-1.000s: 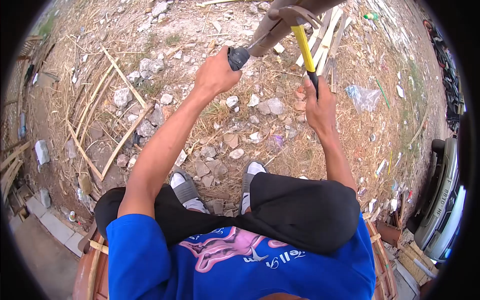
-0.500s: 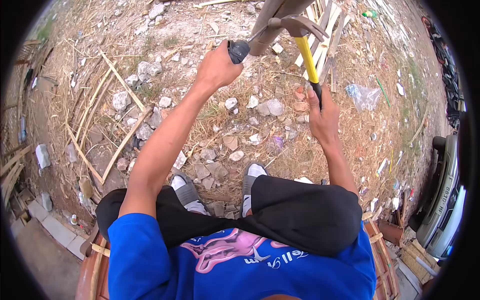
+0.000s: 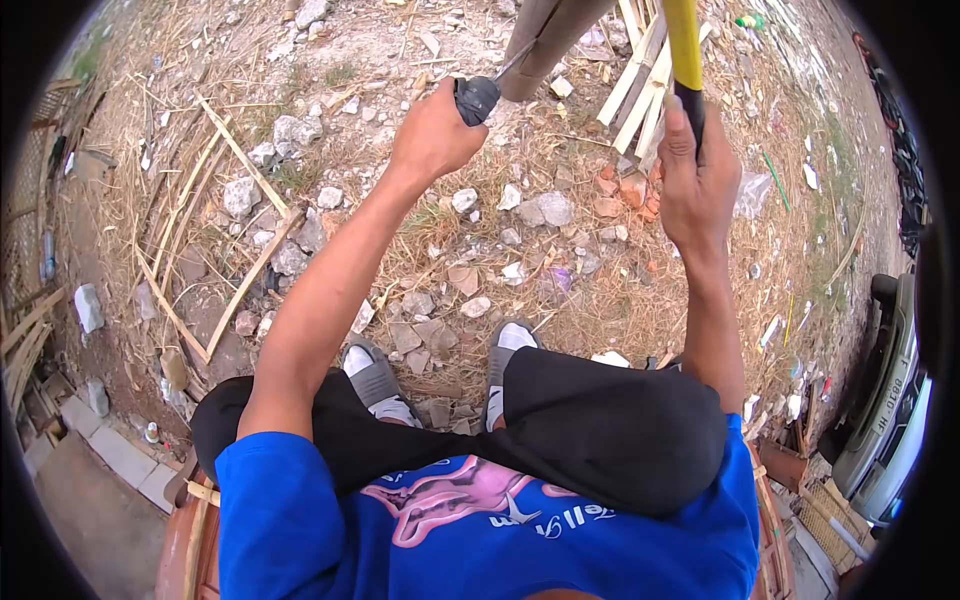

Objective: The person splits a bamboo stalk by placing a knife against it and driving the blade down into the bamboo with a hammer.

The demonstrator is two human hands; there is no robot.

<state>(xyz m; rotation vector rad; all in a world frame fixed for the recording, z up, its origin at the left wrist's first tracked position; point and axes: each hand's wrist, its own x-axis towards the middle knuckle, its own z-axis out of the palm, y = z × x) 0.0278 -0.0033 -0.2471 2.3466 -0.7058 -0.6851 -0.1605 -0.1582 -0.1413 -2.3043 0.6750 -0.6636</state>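
Observation:
My left hand (image 3: pixel 435 137) is wrapped around a black-handled blade (image 3: pixel 478 101), whose thin metal part reaches the near end of a brown bamboo pole (image 3: pixel 545 48). That pole runs out of the top of the view; whether the blade is inside it or only against it, I cannot tell. Off to the right, my right hand (image 3: pixel 697 190) grips a hammer (image 3: pixel 685 50) by the black lower part of its yellow handle. The hammer is raised upright, and its head is out of view above the top edge.
Split bamboo strips (image 3: pixel 640 90) lie behind the hammer. Stones (image 3: pixel 545 209) and broken brick (image 3: pixel 632 190) litter the dry grass. Long strips (image 3: pixel 250 285) rest on the ground at left. A vehicle (image 3: pixel 885 400) stands at the right edge.
My right hand has moved up and to the right with the hammer, whose head has left the view. My left hand and the blade have stayed nearly still at the pole's end.

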